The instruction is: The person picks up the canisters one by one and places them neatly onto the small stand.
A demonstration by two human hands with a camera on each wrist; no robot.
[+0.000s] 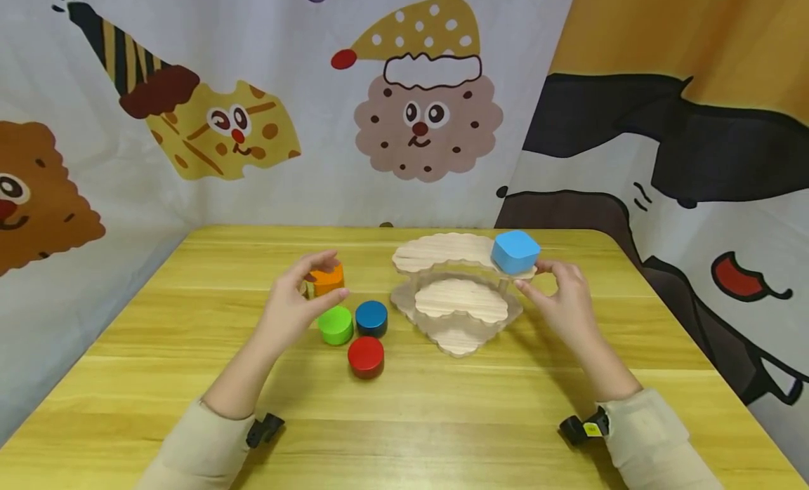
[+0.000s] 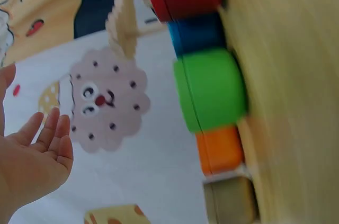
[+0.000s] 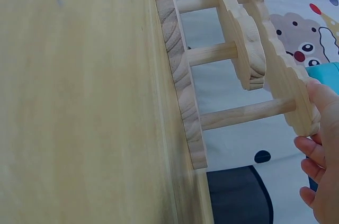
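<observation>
A tiered wooden stand [image 1: 461,300] with scalloped shelves is on the table, a light blue rounded block [image 1: 515,252] resting at the right end of its top shelf. My right hand [image 1: 565,300] has thumb and fingers about that shelf's right end, just beside the blue block; in the right wrist view the hand [image 3: 326,150] pinches the shelf tip. My left hand [image 1: 293,297], fingers spread and holding nothing, hovers by an orange block [image 1: 329,281] that it partly hides. Near it stand a green block [image 1: 336,326], a dark blue block [image 1: 371,319] and a red block [image 1: 366,357].
An olive-brown block [image 2: 231,201] stands past the orange one in the left wrist view, mostly hidden behind my left hand in the head view. A cartoon-printed curtain [image 1: 284,195] hangs behind the wooden table [image 1: 442,434].
</observation>
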